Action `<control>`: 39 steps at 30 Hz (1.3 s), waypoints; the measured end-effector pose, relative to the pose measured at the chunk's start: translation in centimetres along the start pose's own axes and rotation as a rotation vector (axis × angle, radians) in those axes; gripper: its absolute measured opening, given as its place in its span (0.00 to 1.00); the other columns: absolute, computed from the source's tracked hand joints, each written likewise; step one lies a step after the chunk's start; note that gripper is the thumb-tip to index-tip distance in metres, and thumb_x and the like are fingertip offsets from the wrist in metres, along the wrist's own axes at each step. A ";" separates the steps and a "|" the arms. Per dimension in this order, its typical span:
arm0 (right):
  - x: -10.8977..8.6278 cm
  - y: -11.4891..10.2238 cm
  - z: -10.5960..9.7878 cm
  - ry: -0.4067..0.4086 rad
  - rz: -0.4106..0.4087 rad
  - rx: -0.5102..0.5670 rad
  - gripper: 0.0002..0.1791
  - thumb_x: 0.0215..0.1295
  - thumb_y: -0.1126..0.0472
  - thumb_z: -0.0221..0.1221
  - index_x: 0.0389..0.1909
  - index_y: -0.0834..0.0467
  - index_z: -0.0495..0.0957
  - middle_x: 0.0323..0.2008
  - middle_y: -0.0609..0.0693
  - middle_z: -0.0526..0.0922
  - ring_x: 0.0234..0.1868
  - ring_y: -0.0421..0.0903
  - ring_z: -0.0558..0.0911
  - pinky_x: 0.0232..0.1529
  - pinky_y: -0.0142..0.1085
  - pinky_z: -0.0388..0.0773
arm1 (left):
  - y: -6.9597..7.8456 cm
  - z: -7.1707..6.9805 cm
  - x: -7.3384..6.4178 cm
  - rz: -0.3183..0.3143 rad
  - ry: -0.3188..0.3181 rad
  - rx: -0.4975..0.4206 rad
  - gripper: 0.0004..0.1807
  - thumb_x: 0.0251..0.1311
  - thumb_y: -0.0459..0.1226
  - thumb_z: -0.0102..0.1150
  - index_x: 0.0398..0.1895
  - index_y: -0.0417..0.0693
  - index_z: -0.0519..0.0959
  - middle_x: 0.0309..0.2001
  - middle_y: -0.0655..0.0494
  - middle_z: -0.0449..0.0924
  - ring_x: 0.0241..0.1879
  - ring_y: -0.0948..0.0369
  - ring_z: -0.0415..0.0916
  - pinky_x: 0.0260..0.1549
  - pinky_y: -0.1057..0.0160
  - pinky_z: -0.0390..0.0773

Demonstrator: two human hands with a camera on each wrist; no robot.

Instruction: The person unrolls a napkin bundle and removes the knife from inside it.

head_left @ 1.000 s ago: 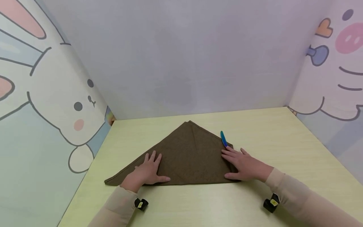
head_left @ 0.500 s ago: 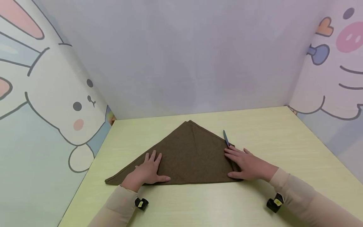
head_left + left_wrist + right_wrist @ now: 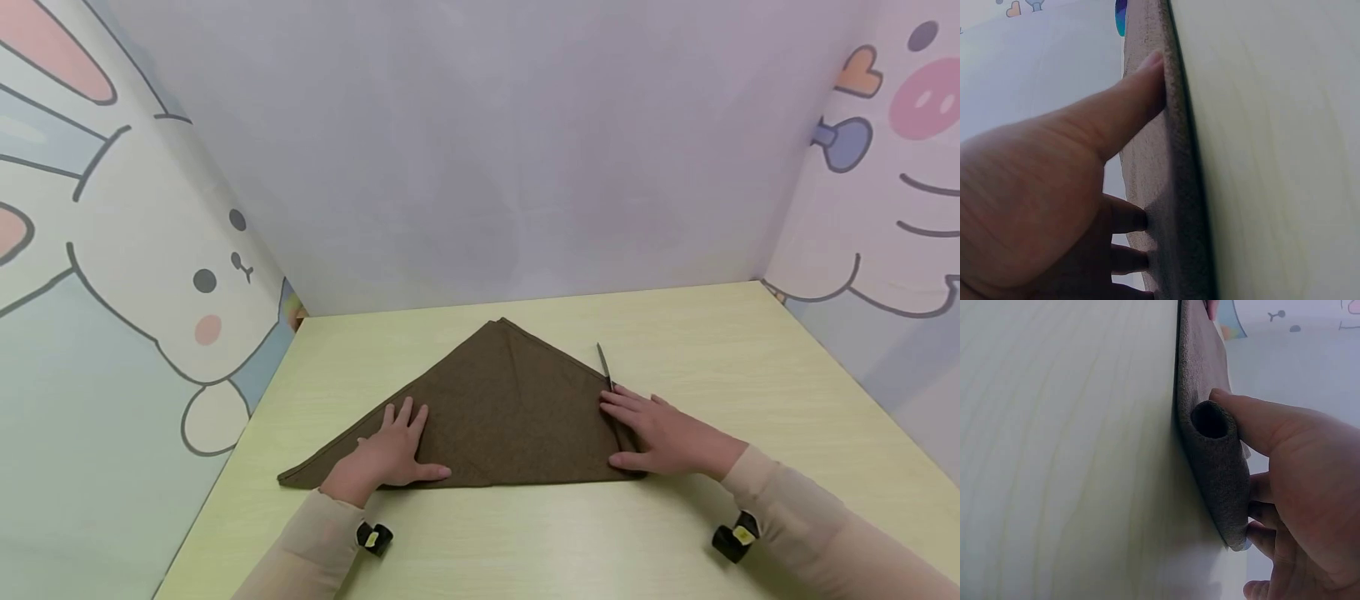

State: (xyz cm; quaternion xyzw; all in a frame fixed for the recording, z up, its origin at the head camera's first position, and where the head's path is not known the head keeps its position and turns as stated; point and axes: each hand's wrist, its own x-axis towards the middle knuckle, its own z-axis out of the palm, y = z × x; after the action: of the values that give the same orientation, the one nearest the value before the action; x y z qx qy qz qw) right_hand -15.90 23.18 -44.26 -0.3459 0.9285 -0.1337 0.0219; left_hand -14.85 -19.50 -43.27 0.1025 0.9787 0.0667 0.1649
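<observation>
A brown cloth (image 3: 517, 417) lies folded into a wide triangle on the table, its peak pointing away. My left hand (image 3: 390, 454) presses on its left part, fingers spread, thumb along the near edge. Over the right end lies my right hand (image 3: 652, 429), fingers extended. In the right wrist view that end forms a roll (image 3: 1219, 481) with a dark hollow opening, the thumb and fingertips touching it. Beyond the right fingertips a thin blade-like thing (image 3: 604, 362) sticks out past the cloth's far edge, seen edge-on; its other end is hidden. It shows teal and purple in the left wrist view.
The pale wooden table (image 3: 525, 542) meets a plain wall (image 3: 480, 167) at its back edge. Printed cartoon panels stand at the left (image 3: 150, 275) and right (image 3: 885, 192). A small black wrist camera (image 3: 735, 537) hangs below each sleeve.
My right hand has slid a little to the right with the cloth's rolled end. The blade-like thing has shifted right and turned from its broad teal face to its thin edge. My left hand stays put.
</observation>
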 end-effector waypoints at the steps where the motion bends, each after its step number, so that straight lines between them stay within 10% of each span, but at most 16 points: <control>1: 0.0 0.0 0.0 -0.001 0.002 0.006 0.45 0.62 0.35 0.57 0.70 0.63 0.63 0.71 0.59 0.59 0.72 0.59 0.56 0.60 0.65 0.57 | 0.0 0.0 0.0 -0.001 -0.001 -0.001 0.62 0.46 0.71 0.58 0.77 0.47 0.49 0.76 0.41 0.37 0.72 0.37 0.36 0.45 0.20 0.56; 39: -2.8 2.1 -0.4 -0.002 0.119 0.159 0.47 0.60 0.33 0.57 0.73 0.57 0.59 0.72 0.58 0.56 0.70 0.59 0.59 0.62 0.55 0.63 | -0.4 -0.4 0.6 0.118 0.176 0.068 0.54 0.47 0.66 0.64 0.69 0.39 0.65 0.68 0.36 0.60 0.66 0.41 0.60 0.58 0.39 0.63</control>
State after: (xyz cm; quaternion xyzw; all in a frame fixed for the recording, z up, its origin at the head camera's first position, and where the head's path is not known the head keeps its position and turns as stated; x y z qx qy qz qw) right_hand -15.22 26.60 -44.53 -0.2875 0.9337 -0.2053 0.0581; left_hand -15.59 -19.85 -43.14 0.1590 0.9834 0.0520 0.0704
